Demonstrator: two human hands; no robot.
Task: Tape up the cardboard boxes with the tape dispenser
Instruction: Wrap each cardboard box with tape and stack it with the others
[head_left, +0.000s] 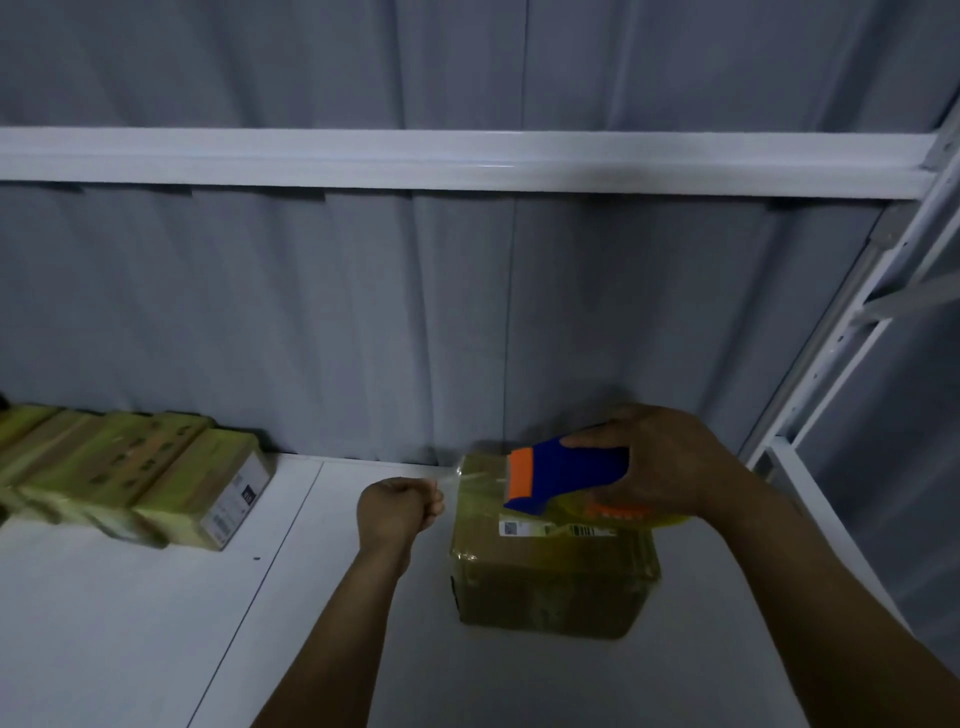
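A brown cardboard box (550, 582), wrapped in shiny clear tape and bearing a white label, sits on the white shelf (156, 623) right of centre. Just above its top, my right hand (660, 462) grips a blue and orange tape dispenser (561, 475) with a yellowish tape roll. A strip of clear tape (467, 480) stretches leftward from the dispenser to my left hand (400, 506), which pinches the tape's free end in curled fingers, to the left of the box's far corner.
A row of several taped boxes (130, 483) lines the back left of the shelf. A grey corrugated wall stands behind, crossed by a white rail (467, 161). A white metal frame (841, 322) rises at the right.
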